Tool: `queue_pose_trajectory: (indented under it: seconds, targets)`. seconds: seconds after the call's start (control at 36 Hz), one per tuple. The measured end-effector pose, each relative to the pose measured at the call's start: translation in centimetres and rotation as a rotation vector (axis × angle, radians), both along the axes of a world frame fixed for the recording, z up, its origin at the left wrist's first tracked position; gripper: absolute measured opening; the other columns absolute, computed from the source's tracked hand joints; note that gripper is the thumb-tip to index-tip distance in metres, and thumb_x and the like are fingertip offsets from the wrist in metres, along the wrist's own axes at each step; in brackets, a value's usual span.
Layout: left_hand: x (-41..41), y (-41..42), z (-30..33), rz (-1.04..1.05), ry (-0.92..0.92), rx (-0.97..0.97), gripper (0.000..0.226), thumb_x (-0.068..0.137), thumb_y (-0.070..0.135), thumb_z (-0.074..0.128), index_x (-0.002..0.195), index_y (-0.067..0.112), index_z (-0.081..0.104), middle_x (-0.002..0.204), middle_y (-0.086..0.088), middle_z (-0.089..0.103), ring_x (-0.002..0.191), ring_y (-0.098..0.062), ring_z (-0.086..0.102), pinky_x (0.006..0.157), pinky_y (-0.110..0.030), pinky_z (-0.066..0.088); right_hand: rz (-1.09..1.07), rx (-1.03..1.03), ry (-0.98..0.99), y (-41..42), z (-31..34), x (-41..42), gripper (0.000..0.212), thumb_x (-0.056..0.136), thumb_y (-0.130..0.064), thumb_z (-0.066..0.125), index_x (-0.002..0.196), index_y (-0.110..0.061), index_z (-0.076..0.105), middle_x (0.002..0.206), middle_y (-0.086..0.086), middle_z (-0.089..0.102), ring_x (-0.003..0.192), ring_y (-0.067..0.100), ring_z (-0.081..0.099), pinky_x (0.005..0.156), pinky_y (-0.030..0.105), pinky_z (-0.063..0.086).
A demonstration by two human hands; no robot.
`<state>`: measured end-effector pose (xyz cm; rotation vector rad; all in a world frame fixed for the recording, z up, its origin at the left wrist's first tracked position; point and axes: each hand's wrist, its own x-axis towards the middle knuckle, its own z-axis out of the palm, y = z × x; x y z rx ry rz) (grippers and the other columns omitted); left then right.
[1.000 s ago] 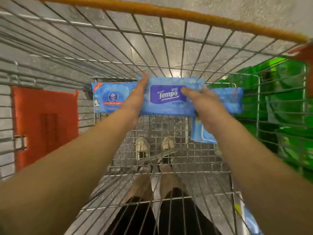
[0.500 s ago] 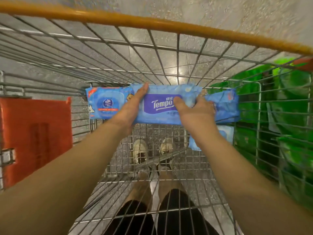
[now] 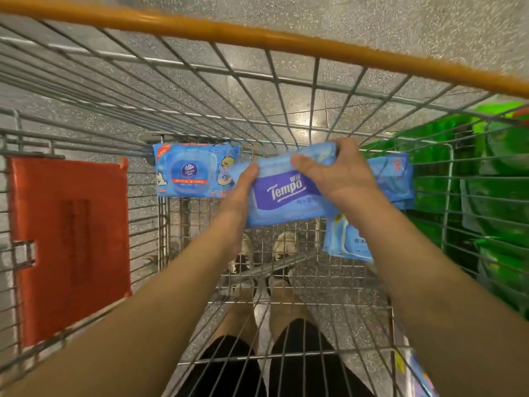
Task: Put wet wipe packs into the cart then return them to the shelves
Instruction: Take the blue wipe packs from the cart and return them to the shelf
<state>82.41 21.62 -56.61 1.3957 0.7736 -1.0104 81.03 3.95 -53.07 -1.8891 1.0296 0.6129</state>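
A person leans over a wire shopping cart [image 3: 286,116] with an orange top rail, both bare arms reaching down into the basket. Everything here is placed from the cart's far end wall. Against that wall, toward its left, a blue Vinda pack [image 3: 194,170] stands upright. Toward its right leans another blue pack [image 3: 396,179], with a pale blue pack [image 3: 347,242] lying just below it on the basket floor. An orange flap [image 3: 71,242] hangs on the left side wall.

Just short of the far wall, at its middle, both hands hold the Tempo pack [image 3: 286,196], label facing up. The left hand [image 3: 243,190] grips its left end, and the right hand [image 3: 337,176] curls over its top right edge.

The pack looks soft and is buckling under the right thumb. Lifting it out well probably means supporting both ends evenly, raising it straight, and keeping clear of the neighbouring packs and the wires.
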Motion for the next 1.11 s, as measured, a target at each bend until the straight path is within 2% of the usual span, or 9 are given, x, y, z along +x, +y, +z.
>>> queue_pose_trajectory:
  seconds: [0.19, 0.28, 0.47, 0.58, 0.67, 0.75, 0.83, 0.97, 1.11]
  targets:
    - [-2.0, 1.3, -0.2, 0.125, -0.016, -0.106, 0.041, 0.095, 0.056, 0.050, 0.106, 0.022, 0.070, 0.097, -0.004, 0.080, 0.080, -0.016, 0.076, 0.077, -0.035, 0.059, 0.090, 0.095, 0.030, 0.8, 0.2, 0.5, 0.084, 0.080, -0.052, 0.079, 0.141, -0.016, 0.033, 0.118, -0.004, 0.043, 0.102, 0.012, 0.043, 0.068, 0.017, 0.032]
    - [-1.8, 1.5, -0.4, 0.128, -0.014, -0.106, 0.039, 0.098, 0.056, 0.048, 0.103, 0.025, 0.070, 0.090, -0.002, 0.080, 0.076, -0.016, 0.076, 0.070, -0.032, 0.056, 0.110, 0.100, 0.058, 1.4, 0.1, 1.0, 0.099, 0.078, -0.055, 0.080, 0.147, -0.013, 0.022, 0.133, 0.001, 0.046, 0.118, 0.018, 0.049, 0.079, 0.012, 0.025]
    - [-1.7, 2.6, 0.6, 0.207, -0.010, -0.144, 0.029, 0.099, 0.047, 0.053, 0.098, 0.024, 0.071, 0.082, 0.000, 0.079, 0.070, -0.016, 0.074, 0.076, -0.035, 0.059, 0.312, -0.016, 0.093, 3.7, 0.9, 1.2, 0.119, 0.074, -0.063, 0.078, 0.156, -0.010, 0.009, 0.155, 0.008, 0.040, 0.139, 0.027, 0.044, 0.100, 0.030, 0.039]
    - [-2.2, 4.5, 0.8, 0.226, 0.021, -0.136, 0.025, 0.100, 0.043, 0.055, 0.103, 0.024, 0.071, 0.089, -0.002, 0.078, 0.074, -0.017, 0.073, 0.076, -0.034, 0.059, 0.313, 0.030, 0.108, 5.6, 0.7, -0.2, 0.114, 0.074, -0.059, 0.079, 0.154, -0.014, 0.012, 0.149, 0.006, 0.046, 0.133, 0.026, 0.050, 0.089, 0.025, 0.037]
    - [-2.5, 5.5, 0.5, 0.214, 0.039, -0.159, 0.025, 0.103, 0.039, 0.051, 0.104, 0.022, 0.069, 0.082, 0.001, 0.078, 0.067, -0.013, 0.073, 0.066, -0.029, 0.060, 0.367, 0.009, 0.101, 6.8, 0.1, -0.9, 0.109, 0.073, -0.061, 0.079, 0.152, -0.014, 0.019, 0.149, 0.007, 0.043, 0.136, 0.027, 0.044, 0.100, 0.030, 0.040]
    - [-2.9, 5.9, 0.3, 0.196, 0.038, -0.154, 0.027, 0.101, 0.043, 0.052, 0.104, 0.024, 0.071, 0.086, 0.000, 0.079, 0.073, -0.014, 0.075, 0.070, -0.031, 0.062, 0.557, -0.156, 0.102, 7.0, -0.4, -1.3, 0.117, 0.072, -0.076, 0.068, 0.157, -0.017, 0.013, 0.163, 0.013, 0.017, 0.153, 0.029, 0.010, 0.125, 0.043, 0.013]
    - [-3.2, 6.5, -0.4, 0.226, 0.042, -0.159, 0.032, 0.095, 0.049, 0.058, 0.106, 0.024, 0.073, 0.095, -0.005, 0.080, 0.081, -0.020, 0.075, 0.085, -0.041, 0.058, 0.540, -0.125, 0.082, 6.0, -1.1, -1.4, 0.126, 0.073, -0.079, 0.064, 0.161, -0.019, -0.003, 0.170, 0.005, -0.005, 0.156, 0.024, -0.010, 0.125, 0.041, -0.005]
    - [-3.6, 7.1, -1.5, 0.309, 0.076, -0.204, 0.044, 0.085, 0.055, 0.059, 0.107, 0.020, 0.073, 0.095, -0.009, 0.079, 0.079, -0.023, 0.076, 0.080, -0.042, 0.059, 0.308, 0.062, 0.057, 4.4, -1.9, -0.6, 0.137, 0.066, -0.076, 0.074, 0.162, -0.015, -0.003, 0.170, 0.000, 0.006, 0.156, 0.021, 0.013, 0.125, 0.041, 0.020]
    - [-3.7, 7.4, -2.1, 0.357, 0.099, -0.233, 0.046, 0.093, 0.056, 0.052, 0.107, 0.017, 0.072, 0.095, -0.010, 0.079, 0.081, -0.024, 0.075, 0.077, -0.040, 0.060, 0.334, 0.107, 0.068, 5.5, -2.5, -0.1, 0.139, 0.064, -0.081, 0.071, 0.162, -0.015, -0.003, 0.170, 0.001, 0.002, 0.156, 0.020, 0.007, 0.126, 0.040, 0.015]
